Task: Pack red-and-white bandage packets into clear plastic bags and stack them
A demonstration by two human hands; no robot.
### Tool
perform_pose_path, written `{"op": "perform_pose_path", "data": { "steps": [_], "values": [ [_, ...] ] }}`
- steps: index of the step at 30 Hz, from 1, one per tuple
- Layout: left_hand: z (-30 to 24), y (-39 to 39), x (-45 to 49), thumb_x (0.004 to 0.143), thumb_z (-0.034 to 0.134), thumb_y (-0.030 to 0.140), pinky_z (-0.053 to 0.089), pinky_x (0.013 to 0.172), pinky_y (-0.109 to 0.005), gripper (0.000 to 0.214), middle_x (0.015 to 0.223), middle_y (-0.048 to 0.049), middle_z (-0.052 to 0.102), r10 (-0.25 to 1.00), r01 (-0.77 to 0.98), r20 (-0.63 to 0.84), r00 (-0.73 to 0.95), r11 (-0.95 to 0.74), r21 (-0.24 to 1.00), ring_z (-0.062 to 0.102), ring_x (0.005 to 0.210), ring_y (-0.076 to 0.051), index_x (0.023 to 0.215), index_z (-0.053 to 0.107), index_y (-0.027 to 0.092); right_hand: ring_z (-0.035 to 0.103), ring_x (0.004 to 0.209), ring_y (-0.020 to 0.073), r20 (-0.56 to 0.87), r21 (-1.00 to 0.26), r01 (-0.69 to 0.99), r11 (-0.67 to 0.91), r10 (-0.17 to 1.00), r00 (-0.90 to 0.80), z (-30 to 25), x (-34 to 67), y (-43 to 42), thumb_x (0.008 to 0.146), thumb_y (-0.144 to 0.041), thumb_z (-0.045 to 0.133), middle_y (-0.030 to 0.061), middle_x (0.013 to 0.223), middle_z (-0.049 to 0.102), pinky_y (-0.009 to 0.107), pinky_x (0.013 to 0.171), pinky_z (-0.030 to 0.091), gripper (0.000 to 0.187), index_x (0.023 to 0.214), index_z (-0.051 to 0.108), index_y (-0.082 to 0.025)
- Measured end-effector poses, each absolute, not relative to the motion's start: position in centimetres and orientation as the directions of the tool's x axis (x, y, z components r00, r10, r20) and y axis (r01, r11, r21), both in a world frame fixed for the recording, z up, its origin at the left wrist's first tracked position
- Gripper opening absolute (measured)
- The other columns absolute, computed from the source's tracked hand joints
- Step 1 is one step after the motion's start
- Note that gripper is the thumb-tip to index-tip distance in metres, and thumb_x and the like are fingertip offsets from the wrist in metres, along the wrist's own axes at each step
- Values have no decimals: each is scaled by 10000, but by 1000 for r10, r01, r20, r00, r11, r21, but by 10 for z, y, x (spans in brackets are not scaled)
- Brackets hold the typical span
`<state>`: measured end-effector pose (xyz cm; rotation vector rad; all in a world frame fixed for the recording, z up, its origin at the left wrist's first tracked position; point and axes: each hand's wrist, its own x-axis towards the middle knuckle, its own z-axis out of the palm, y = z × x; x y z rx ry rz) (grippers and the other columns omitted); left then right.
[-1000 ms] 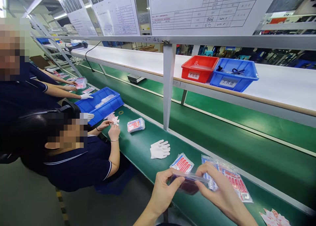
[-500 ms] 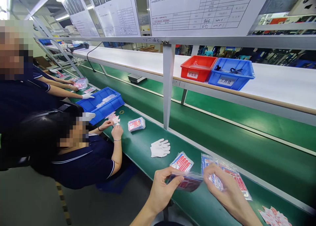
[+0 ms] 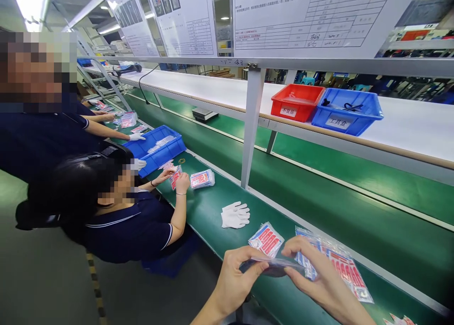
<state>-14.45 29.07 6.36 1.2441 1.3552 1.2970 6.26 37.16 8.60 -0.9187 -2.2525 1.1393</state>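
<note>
My left hand pinches a clear plastic bag by its left end, between thumb and fingers. The bag is seen nearly edge-on, and what is in it is hard to make out. At the bag's right end is my right hand, its thumb against the bag and its index finger raised apart from it. Just beyond the bag, a stack of red, white and blue printed packets lies on the green bench. More printed packets lie behind my right hand, which partly covers them.
White gloves lie left of the packets. Small printed papers are at the lower right. A seated co-worker handles a packet near a blue crate. A metal post supports a shelf with red and blue bins.
The bag has tipped to nearly edge-on, and my right thumb and index finger have spread apart. The seated co-worker now holds up a printed packet. The view has shifted slightly left.
</note>
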Motion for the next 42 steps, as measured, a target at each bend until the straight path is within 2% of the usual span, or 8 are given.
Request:
{"op": "perform_pose_path", "data": {
  "steps": [8,17,26,31,34,38,40,42],
  "values": [
    [63,286,-146,901,712,247,549,756,-240,110,870,-48,808,986,74,123,-115,-115,991,739,794,-184,900,808,192,565,780,160,75,-854,305,422,680,-730,88,43,368,1014,-273,473,0,857,609,278,698,444,178,853,546,-249],
    [61,284,-144,900,714,265,540,750,-244,118,846,-46,801,987,92,115,-115,-105,990,732,780,-183,884,808,195,597,788,163,178,-795,292,532,664,-726,83,35,365,949,-161,530,-11,844,640,290,726,457,130,859,551,-252],
    [49,290,-133,901,707,352,535,784,-304,188,830,-61,796,996,104,15,-89,-5,995,714,799,-220,862,806,197,603,755,172,128,-829,353,434,761,-637,62,76,372,957,-256,543,2,803,646,282,700,469,177,785,579,-245],
    [35,301,-132,896,699,420,558,814,-323,255,895,-67,781,958,-227,-170,-229,117,967,711,840,-224,951,772,182,634,764,202,-9,-919,362,156,910,-414,14,145,365,943,-433,574,25,796,666,296,717,527,242,796,636,-251],
    [16,312,-106,889,699,457,567,857,-347,331,1017,-83,769,939,-384,-290,-185,202,901,716,915,-241,1069,734,182,699,956,281,-104,-986,161,-42,913,-394,-21,147,343,827,-599,687,88,1013,750,376,867,577,447,1112,696,-255],
    [-33,316,-61,851,726,524,502,1023,-395,458,1203,-130,719,945,-338,-325,-35,295,894,669,1124,-286,1160,676,190,712,1037,304,-295,-956,105,-275,874,-386,-76,143,336,875,-568,649,109,1131,764,430,945,566,422,1126,693,-231],
    [-59,311,-55,801,724,630,492,1033,-417,619,1346,-161,633,922,-279,-384,-37,360,890,639,1181,-302,1242,615,210,729,986,301,-354,-933,157,-324,905,-237,-106,167,352,904,-602,565,102,1100,769,432,877,589,439,1132,649,-236],
    [-81,301,-63,770,680,726,502,1000,-430,690,1344,-178,618,887,-204,-461,-34,446,872,646,1150,-304,1221,609,209,734,980,298,-368,-871,363,-331,929,-36,-134,204,377,892,-678,463,93,1069,770,428,860,592,527,1167,598,-250]
  ]
}}
